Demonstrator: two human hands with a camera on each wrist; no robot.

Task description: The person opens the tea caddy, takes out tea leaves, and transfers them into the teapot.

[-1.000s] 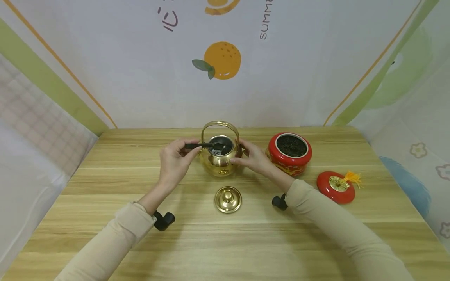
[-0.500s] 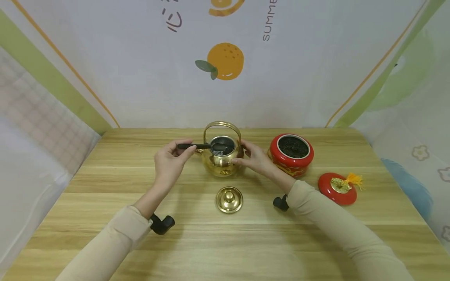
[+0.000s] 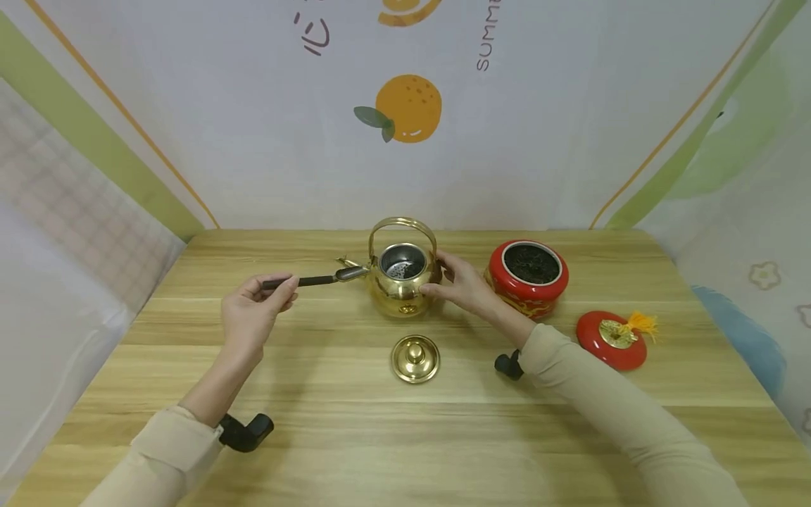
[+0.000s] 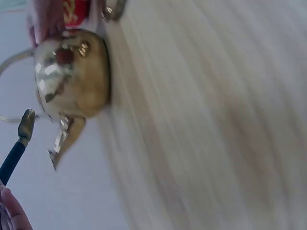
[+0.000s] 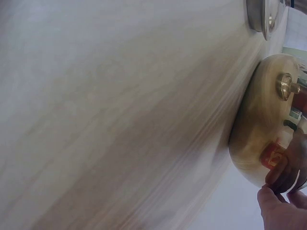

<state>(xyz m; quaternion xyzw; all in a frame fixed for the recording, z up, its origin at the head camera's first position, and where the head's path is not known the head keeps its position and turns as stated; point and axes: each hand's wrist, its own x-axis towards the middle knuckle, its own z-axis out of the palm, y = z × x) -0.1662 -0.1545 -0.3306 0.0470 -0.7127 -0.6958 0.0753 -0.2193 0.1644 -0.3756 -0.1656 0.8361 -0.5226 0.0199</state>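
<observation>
My left hand (image 3: 250, 310) pinches the black handle of a tea scoop (image 3: 350, 273), which points right. In the head view the scoop's head overlaps the spout side of a golden teapot (image 3: 402, 299); in the left wrist view it stands apart from the pot. The teapot has no lid on, and dark bits lie inside it. My right hand (image 3: 465, 285) holds the pot's right side, thumb in front and fingers toward the back. Its golden lid (image 3: 415, 358) lies on the table in front. To the right stands an uncovered red jar (image 3: 526, 282) filled with dark tea leaves.
The red jar lid (image 3: 611, 341), with a yellow tassel, lies at the right on the wooden table (image 3: 405, 451). The teapot's arched handle (image 3: 402, 222) stands upright over its mouth. A printed cloth (image 3: 507, 162) hangs behind the table.
My left hand has drawn the tea scoop out of the teapot's mouth and moved left, toward the table's near side. My right hand has stayed at the teapot.
</observation>
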